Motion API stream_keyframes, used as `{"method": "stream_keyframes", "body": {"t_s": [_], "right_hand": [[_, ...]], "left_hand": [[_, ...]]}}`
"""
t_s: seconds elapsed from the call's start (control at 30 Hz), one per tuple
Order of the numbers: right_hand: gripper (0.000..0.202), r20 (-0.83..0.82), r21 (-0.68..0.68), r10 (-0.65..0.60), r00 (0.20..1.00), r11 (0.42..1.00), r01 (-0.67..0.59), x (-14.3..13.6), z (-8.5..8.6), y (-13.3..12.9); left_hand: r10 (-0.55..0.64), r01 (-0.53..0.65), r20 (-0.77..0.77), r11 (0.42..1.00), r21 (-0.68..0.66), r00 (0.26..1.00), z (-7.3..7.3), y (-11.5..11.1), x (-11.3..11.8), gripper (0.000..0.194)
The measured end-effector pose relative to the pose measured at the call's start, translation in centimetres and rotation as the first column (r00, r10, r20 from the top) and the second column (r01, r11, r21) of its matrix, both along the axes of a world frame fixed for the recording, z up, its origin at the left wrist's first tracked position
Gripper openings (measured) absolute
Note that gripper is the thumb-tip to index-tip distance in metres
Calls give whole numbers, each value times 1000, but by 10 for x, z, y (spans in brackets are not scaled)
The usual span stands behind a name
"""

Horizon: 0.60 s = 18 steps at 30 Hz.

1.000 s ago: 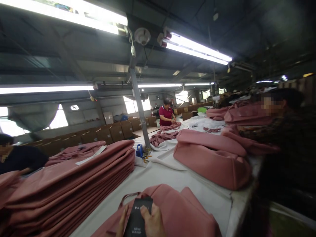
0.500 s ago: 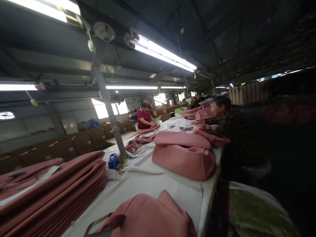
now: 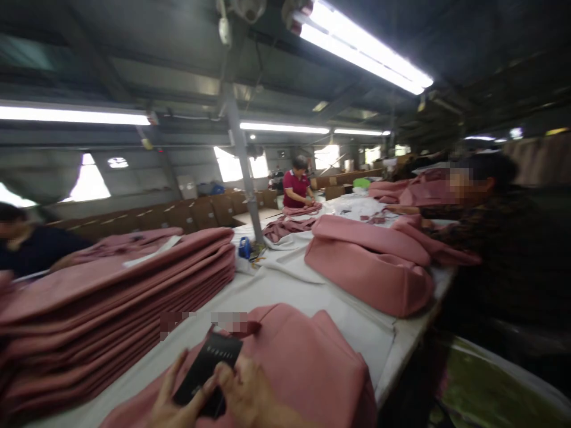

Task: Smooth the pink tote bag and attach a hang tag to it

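A long tabletop (image 3: 285, 291) covered in white cloth runs away toward the far end of the hall. Along its left edge lies a tall stack of flat pink fabric pieces (image 3: 111, 297), with a white paper strip (image 3: 151, 252) on top. At the near edge lies a pink bag (image 3: 303, 362). Along the right edge lies a larger heap of pink bags (image 3: 370, 261). Between stack and heap, near a grey post (image 3: 243, 160) that rises from the tabletop's middle, stands a small blue object (image 3: 244, 247) beside loose white cloth (image 3: 289, 261). Beyond it lie darker pink pieces (image 3: 285, 227), with more pink bags (image 3: 414, 190) at the far right edge.
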State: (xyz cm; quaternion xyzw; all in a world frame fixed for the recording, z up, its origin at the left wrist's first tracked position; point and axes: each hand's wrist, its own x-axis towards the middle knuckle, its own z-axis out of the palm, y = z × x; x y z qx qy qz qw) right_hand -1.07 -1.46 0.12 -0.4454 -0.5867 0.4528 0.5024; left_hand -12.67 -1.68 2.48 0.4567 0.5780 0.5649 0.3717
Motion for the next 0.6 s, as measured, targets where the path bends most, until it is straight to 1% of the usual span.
{"method": "stream_keyframes", "body": {"t_s": [0.03, 0.07, 0.1, 0.17, 0.2, 0.23, 0.27, 0.37, 0.47, 0.6], "right_hand": [[60, 22, -20, 50, 998, 999, -50, 0, 0, -3], [59, 75, -33, 64, 995, 998, -61, 1, 1, -4], [57, 144, 11, 40, 989, 999, -42, 3, 3, -3], [49, 230, 113, 37, 972, 992, -65, 8, 5, 1], [40, 241, 151, 58, 969, 984, -96, 10, 6, 3], [30, 241, 170, 87, 967, 977, -130, 12, 7, 5], [25, 235, 176, 110, 966, 972, -153, 14, 7, 6], [22, 272, 173, 108, 956, 972, -159, 17, 7, 8], [22, 305, 145, 84, 949, 980, -134, 16, 8, 11], [27, 215, 82, 68, 974, 993, -87, 13, 12, 19]], "left_hand": [[30, -30, 21, 1000, 0, 999, -1, -2, -5, 94], [6, -8, 75, 999, 33, 997, -1, -2, -11, 93], [5, -13, 117, 997, 71, 993, -1, -1, -16, 87], [21, -31, 100, 995, 94, 995, 1, 5, -28, 71], [26, -31, 65, 996, 84, 998, 3, 7, -34, 67], [20, -21, 16, 998, 63, 1000, 5, 8, -39, 65], [5, -4, -30, 999, 39, 1000, 7, 9, -44, 66], [-47, 48, -101, 999, 8, 994, 13, 4, -51, 67], [-82, 82, -81, 997, -4, 993, 17, -6, -55, 59], [-138, 135, -24, 987, -84, 990, 20, -24, -64, 65]]}}
